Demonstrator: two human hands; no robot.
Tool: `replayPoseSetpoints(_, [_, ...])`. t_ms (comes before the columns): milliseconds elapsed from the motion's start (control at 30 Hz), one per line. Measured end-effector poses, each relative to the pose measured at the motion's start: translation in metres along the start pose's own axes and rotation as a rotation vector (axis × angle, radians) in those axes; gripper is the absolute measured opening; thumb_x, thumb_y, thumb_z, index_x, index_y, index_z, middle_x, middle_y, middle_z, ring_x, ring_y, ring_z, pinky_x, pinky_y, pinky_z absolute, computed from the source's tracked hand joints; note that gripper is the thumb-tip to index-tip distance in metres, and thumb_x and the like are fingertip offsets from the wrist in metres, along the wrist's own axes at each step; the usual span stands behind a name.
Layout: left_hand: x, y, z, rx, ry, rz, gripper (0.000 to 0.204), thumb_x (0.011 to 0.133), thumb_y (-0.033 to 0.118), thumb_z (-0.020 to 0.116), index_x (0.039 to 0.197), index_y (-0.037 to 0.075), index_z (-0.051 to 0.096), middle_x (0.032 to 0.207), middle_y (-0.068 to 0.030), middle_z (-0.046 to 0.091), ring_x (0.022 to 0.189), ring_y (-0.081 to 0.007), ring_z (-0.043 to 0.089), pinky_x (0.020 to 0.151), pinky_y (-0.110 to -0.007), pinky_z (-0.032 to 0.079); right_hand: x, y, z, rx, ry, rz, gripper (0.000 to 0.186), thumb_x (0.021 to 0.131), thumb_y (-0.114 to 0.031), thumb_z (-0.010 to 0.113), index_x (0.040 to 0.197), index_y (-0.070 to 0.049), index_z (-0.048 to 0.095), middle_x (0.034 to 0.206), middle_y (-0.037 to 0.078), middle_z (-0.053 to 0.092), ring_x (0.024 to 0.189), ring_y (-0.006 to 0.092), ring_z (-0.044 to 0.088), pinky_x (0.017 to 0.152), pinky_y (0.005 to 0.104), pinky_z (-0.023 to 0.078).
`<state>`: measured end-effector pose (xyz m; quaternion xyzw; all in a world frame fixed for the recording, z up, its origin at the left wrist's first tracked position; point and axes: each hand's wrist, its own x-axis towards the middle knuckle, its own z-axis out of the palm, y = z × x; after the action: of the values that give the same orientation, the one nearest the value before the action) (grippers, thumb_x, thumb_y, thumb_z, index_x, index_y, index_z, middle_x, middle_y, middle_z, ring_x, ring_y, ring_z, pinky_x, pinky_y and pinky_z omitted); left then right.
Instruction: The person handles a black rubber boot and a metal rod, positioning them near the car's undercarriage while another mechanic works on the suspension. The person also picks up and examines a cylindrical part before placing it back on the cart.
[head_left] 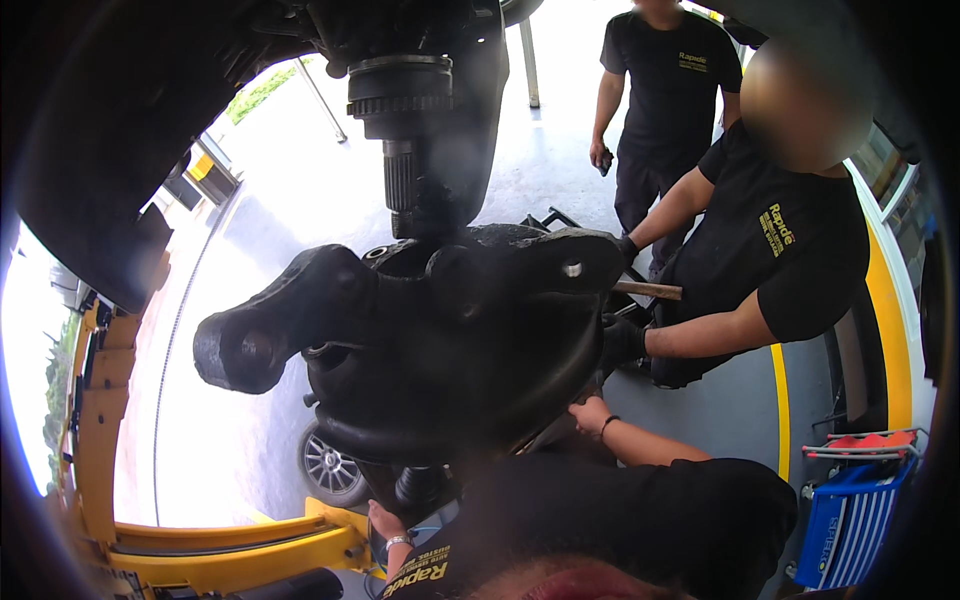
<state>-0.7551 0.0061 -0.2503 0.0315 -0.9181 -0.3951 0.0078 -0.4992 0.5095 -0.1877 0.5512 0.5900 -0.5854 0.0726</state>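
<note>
1. Far left, a yellow painted-metal lift arm (235, 555) curved in along the lower edge, with a black-tyred, silver spoked wheel (330, 467) beyond its end.
2. The left hand (384, 520), bare and banded at the wrist, lay below the assembly described in 4, fingers pointing upward; whether they were closed on anything could not be told.
3. A grey splined steel shaft (398, 178) hung above, its long axis nearly vertical, tip toward the assembly's upper edge.
4. Centre: a large black cast-metal hub assembly (460, 340), lobed and round-bellied, lay ahead of both hands. Its long axis ran left to right, with the left lobe lower.
5. The right hand (592, 414), bare and dark-banded, was the nearer: its curled fingers lay at the assembly's lower right edge. Whether they were clamped on it could not be told.
6. Farther right, a co-worker's black-gloved hands (625, 342) were beside the assembly's right side, near a brown, straight wooden handle (652, 290).
</note>
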Motion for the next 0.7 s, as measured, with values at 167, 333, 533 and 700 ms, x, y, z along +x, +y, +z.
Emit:
replayPoseSetpoints(167, [0.001, 0.008, -0.005, 0.008, -0.022, -0.159, 0.06, 0.106, 0.043, 0.039, 0.127, -0.01, 0.057, 0.127, -0.0286, 0.06, 0.118, -0.0411, 0.056, 0.104, -0.041, 0.04, -0.04, -0.033, -0.011, -0.088, -0.263, -0.065, 0.039, 0.095, -0.035, 0.063, 0.097, 0.004, 0.068, 0.072, 0.012, 0.069, 0.051, 0.0169, 0.061, 0.048, 0.0319, 0.047])
replayPoseSetpoints(333, [-0.006, 0.022, -0.012, -0.071, 0.033, -0.239, 0.061, 0.105, 0.046, 0.04, 0.123, -0.008, 0.06, 0.121, -0.0271, 0.063, 0.113, -0.0409, 0.059, 0.1, -0.042, 0.043, -0.12, -0.169, -0.094, 0.076, -0.153, -0.827, 0.026, 0.098, -0.027, 0.064, 0.098, -0.002, 0.069, 0.076, 0.004, 0.067, 0.058, 0.0071, 0.057, 0.053, 0.0252, 0.045])
replayPoseSetpoints(533, [-0.01, 0.037, -0.01, 0.066, 0.129, -0.209, 0.062, 0.104, 0.048, 0.04, 0.121, -0.007, 0.061, 0.118, -0.0277, 0.064, 0.11, -0.0419, 0.06, 0.098, -0.044, 0.044, -0.171, -0.38, -0.159, 0.235, 0.708, -1.603, 0.01, 0.093, -0.014, 0.069, 0.099, -0.006, 0.07, 0.08, 0.0, 0.067, 0.065, 0.0065, 0.055, 0.06, 0.0235, 0.044])
replayPoseSetpoints(700, [-0.011, 0.035, -0.006, 0.03, 0.17, -0.326, 0.063, 0.104, 0.049, 0.039, 0.121, -0.008, 0.061, 0.121, -0.0281, 0.063, 0.112, -0.043, 0.058, 0.098, -0.044, 0.044, -0.201, -0.503, -0.188, -0.117, 1.141, -2.023, 0.02, 0.091, -0.027, 0.073, 0.098, -0.008, 0.073, 0.091, 0.005, 0.073, 0.076, 0.0183, 0.066, 0.07, 0.0302, 0.052])
